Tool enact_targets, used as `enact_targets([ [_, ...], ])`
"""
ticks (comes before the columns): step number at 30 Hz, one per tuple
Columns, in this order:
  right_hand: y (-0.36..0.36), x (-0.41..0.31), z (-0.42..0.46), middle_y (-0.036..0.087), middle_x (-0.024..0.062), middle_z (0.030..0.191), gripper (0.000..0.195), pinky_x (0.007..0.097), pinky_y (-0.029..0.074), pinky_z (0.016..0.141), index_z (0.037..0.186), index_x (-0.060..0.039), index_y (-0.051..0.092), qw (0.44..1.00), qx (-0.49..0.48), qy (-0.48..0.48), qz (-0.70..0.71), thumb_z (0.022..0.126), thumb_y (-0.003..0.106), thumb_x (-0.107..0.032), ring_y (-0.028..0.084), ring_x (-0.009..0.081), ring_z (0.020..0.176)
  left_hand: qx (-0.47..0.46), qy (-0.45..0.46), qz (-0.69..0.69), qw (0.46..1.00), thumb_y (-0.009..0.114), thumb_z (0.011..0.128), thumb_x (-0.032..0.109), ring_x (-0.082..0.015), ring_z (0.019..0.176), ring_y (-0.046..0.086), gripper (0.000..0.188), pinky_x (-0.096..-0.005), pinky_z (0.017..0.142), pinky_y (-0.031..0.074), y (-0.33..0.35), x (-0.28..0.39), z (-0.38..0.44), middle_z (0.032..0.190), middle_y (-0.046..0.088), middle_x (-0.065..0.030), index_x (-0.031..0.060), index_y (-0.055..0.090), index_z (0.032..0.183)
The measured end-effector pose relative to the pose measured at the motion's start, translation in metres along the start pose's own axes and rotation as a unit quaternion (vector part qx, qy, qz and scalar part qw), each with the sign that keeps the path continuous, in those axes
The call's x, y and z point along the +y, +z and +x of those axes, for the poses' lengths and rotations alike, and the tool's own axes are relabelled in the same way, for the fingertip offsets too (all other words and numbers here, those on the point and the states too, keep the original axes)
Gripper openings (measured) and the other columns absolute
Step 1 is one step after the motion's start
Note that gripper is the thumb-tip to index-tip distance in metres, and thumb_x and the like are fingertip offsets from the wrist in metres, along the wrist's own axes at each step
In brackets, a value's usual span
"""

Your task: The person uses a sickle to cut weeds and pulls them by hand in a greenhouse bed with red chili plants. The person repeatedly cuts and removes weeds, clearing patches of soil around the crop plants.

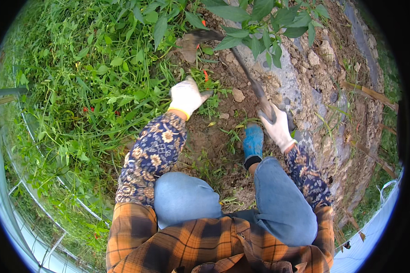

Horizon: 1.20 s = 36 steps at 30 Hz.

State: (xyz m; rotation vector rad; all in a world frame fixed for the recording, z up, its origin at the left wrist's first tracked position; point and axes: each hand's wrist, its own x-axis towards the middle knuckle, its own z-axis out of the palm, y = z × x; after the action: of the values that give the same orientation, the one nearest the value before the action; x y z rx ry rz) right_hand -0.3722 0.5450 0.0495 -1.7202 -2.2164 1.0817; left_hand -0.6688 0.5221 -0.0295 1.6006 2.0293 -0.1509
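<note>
My right hand (277, 127), in a white work glove, grips the wooden handle (247, 73) of a hoe. Its blurred metal head (205, 35) is beyond my left hand, at the border of weeds and soil, partly behind pepper leaves (259, 20). Low over the weeds is my gloved left hand (187, 97), its thumb spread to the right. The other fingers are turned away, so whether they hold any stems is unclear. Just past that hand, an orange-red pepper (206, 75) lies among small weeds (210, 105).
Dense green weeds (89, 78) fill the left. On the right runs a raised bed with grey plastic mulch (287, 78), clods and dry stalks (369, 92). My blue shoe (253, 141) stands on the bare soil (205, 136). Plastic sheeting (0, 153) borders the far left.
</note>
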Motion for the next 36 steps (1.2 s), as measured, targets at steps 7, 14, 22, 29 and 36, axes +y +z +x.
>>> enact_targets([
  [7, 0.014, -0.015, 0.015, 0.066, 0.0221, 0.084, 0.043, 0.0445, 0.052, 0.072, 0.107, 0.0006, 0.058, 0.981, -0.02, -0.032, -0.188, 0.079, 0.071, -0.03, 0.065, 0.0407, 0.08, 0.027, -0.014, 0.093, 0.995, 0.051, 0.087, 0.014, -0.0231, 0.07, 0.07, 0.051, -0.0397, 0.054, 0.052, 0.033, -0.008, 0.015, 0.084, 0.071, -0.0089, -0.0009, 0.049, 0.135],
  [14, -0.021, 0.031, -0.059, 0.068, 0.0165, 0.086, 0.034, 0.0333, 0.052, 0.074, 0.106, 0.0031, 0.062, 0.969, -0.172, 0.18, -0.001, 0.083, 0.068, -0.022, 0.066, 0.0234, 0.076, 0.148, 0.096, 0.094, 0.98, 0.052, 0.082, 0.011, -0.0253, 0.066, 0.067, 0.017, -0.0382, 0.055, 0.051, 0.051, -0.056, -0.001, 0.069, 0.066, -0.0085, 0.0053, 0.065, 0.091],
  [22, -0.012, 0.024, -0.062, 0.066, 0.012, 0.076, 0.032, 0.0304, 0.049, 0.067, 0.101, 0.004, 0.063, 0.988, -0.072, 0.104, 0.092, 0.082, 0.07, -0.02, 0.059, 0.0121, 0.07, 0.129, 0.118, 0.064, 0.982, 0.053, 0.082, 0.011, -0.0274, 0.066, 0.067, 0.013, -0.0391, 0.057, 0.051, 0.059, -0.05, -0.003, 0.072, 0.067, -0.0096, 0.0066, 0.063, 0.088],
  [29, 0.025, 0.012, -0.008, 0.066, 0.0237, 0.081, 0.037, 0.0376, 0.052, 0.073, 0.104, 0.0029, 0.06, 0.99, -0.113, 0.081, -0.02, 0.081, 0.07, -0.024, 0.066, 0.0369, 0.077, 0.143, 0.102, 0.045, 0.983, 0.055, 0.081, 0.011, -0.0256, 0.064, 0.067, 0.014, -0.0379, 0.053, 0.05, 0.065, -0.041, -0.003, 0.069, 0.065, -0.0079, 0.0078, 0.063, 0.093],
  [36, -0.026, 0.042, -0.086, 0.062, 0.007, 0.073, 0.029, 0.0286, 0.047, 0.066, 0.09, 0.0035, 0.062, 0.946, -0.223, 0.226, 0.065, 0.079, 0.069, -0.022, 0.056, 0.0118, 0.068, -0.056, 0.23, 0.149, 0.96, 0.052, 0.088, 0.018, -0.0176, 0.063, 0.061, 0.017, -0.0377, 0.056, 0.05, 0.075, -0.027, -0.075, 0.067, 0.06, -0.0011, 0.0114, 0.063, 0.1],
])
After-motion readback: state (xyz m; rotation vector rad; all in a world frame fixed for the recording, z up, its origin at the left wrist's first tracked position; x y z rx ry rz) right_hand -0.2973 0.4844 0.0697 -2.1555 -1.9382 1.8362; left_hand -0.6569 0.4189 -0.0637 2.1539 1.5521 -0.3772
